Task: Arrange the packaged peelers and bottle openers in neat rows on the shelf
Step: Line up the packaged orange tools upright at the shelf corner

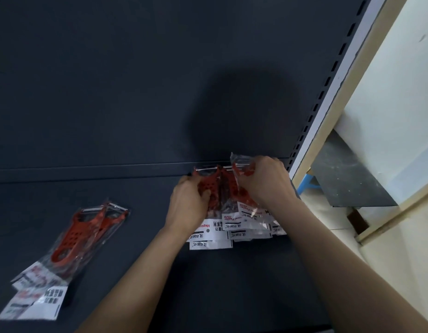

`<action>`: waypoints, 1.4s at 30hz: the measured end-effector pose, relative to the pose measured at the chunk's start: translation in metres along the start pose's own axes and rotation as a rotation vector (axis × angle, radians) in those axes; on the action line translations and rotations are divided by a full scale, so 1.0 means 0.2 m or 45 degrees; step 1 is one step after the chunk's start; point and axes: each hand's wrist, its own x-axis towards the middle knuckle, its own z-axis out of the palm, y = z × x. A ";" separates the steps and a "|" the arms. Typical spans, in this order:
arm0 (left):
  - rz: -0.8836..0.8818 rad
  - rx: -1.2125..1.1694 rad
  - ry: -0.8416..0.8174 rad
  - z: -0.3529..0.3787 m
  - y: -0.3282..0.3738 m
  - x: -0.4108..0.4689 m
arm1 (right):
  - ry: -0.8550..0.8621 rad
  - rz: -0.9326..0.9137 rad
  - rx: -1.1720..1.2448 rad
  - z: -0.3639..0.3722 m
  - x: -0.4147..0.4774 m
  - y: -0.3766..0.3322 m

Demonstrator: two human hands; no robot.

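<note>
Both hands are in on the bunch of packaged peelers [226,195] at the far right of the dark shelf [136,212]. That's around 1 o'clock from where the person stands, pushed right up against the back panel [136,80]. The left hand [187,205] has its fingers curled round the leftmost red peeler pack, thumb pressed on top of it. The right hand [268,181] is curled over the top ends of the packs on the right side, pinching the clear plastic, which sticks up past the knuckles. The packs overlap like fanned cards, red tools toward the back and white printed header cards toward the front edge. Can't count how many are in there, too much overlap.

Over at about 8 o'clock a second pile [73,236] of the same red peelers lies loose on the shelf, tilted diagonally, well apart from the hands, nobody touching it. At 2 o'clock the slotted upright [328,80] runs up the shelf's right side, with a pale wall [400,80] beyond it.
</note>
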 end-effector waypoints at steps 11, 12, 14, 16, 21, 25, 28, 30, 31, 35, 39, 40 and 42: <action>-0.048 0.035 0.032 0.01 0.02 0.02 | 0.079 0.117 -0.041 -0.06 0.03 0.15; -0.048 0.045 0.035 0.01 0.02 0.02 | 0.074 0.121 -0.038 -0.06 0.03 0.16; -0.036 0.060 0.040 0.02 0.02 0.02 | 0.065 0.123 -0.047 -0.05 0.03 0.17; -0.024 0.073 0.038 0.02 0.02 0.02 | 0.063 0.123 -0.042 -0.04 0.03 0.18; -0.010 0.115 0.038 0.02 0.03 0.01 | 0.073 0.126 -0.038 -0.03 0.04 0.19; -0.012 0.118 0.049 0.02 0.04 0.00 | 0.100 0.120 -0.026 -0.03 0.04 0.19; -0.003 0.114 0.068 0.02 0.04 0.00 | 0.127 0.121 0.014 -0.03 0.04 0.19; -0.007 0.122 0.083 0.01 0.04 -0.01 | 0.125 0.116 -0.004 -0.02 0.04 0.20; -0.010 0.131 0.092 0.01 0.04 -0.01 | 0.118 0.117 -0.018 -0.02 0.04 0.19; 0.003 0.169 0.141 -0.03 0.04 -0.03 | 0.172 0.068 -0.206 -0.03 0.02 0.16; 0.018 0.207 0.220 -0.12 -0.01 -0.07 | 0.230 -0.124 -0.139 -0.03 -0.03 0.02; 0.010 0.235 0.233 -0.16 -0.03 -0.08 | 0.212 -0.195 -0.082 -0.01 -0.04 -0.04; -0.020 0.306 0.257 -0.23 -0.10 -0.11 | 0.129 -0.319 0.025 0.04 -0.08 -0.16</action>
